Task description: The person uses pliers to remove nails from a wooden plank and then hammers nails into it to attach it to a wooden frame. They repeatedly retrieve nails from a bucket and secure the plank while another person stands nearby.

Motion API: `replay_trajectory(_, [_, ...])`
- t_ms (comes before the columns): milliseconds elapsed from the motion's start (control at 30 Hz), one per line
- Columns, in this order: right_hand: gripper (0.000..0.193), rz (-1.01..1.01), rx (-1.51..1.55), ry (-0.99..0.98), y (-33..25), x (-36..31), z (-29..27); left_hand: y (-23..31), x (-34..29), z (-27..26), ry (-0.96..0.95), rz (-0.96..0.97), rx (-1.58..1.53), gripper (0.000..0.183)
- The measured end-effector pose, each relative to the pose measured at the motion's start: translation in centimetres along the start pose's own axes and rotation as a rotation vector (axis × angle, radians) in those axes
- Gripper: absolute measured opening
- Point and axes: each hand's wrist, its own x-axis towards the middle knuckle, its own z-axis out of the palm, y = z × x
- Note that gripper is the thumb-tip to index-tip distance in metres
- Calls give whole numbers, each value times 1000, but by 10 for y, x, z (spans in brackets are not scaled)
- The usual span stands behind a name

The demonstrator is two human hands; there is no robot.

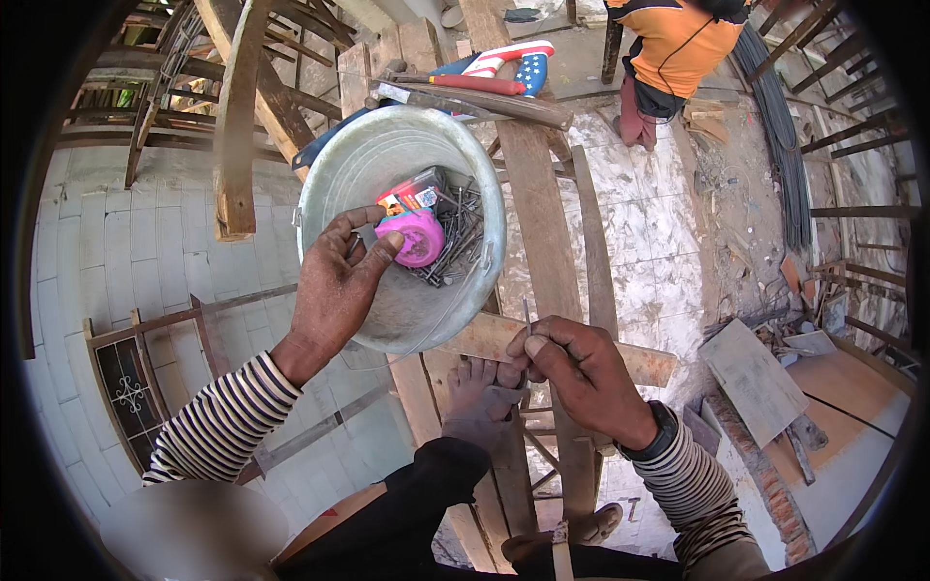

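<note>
My left hand [341, 276] reaches into a pale, worn bucket [325, 145], thumb and forefinger apart. Its thumb lies over the edge of a round pink reel-like thing [420, 240]; I see no grip on it. Beside the reel are many loose nails [467, 225] and a small red-and-black package [412, 194]. Just outside the bucket's near right side, my right hand [581, 373] pinches a thin nail [527, 312] pointing upward. Below that hand a short wooden board [639, 364] lies across the planks.
Behind the bucket rest a hammer [465, 103] and a saw with a stars-and-stripes handle [532, 76]. My bare foot [473, 402] stands on narrow raised planks [542, 213]. A person in orange [683, 44] is at the far right. An upright timber [237, 145] rises left of the bucket.
</note>
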Motion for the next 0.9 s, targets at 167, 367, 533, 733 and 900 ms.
replay_trajectory(167, [13,-105,-100,-48,-11,-20,-7,10,-43,14,-29,997,424,24])
replay_trajectory(367, [14,-212,-283,-292,-4,-53,-12,17,-85,50,-471,1134,727,26])
replay_trajectory(533, [41,-237,-584,-24,20,-54,-29,18,-79,62,-702,750,533,27])
replay_trajectory(733, [81,-58,-1384,-88,64,-50,-45,44,-81,53,-759,768,550,32])
replay_trajectory(900, [73,51,-1395,-93,-9,-88,-63,103,-104,43,-837,882,527,31])
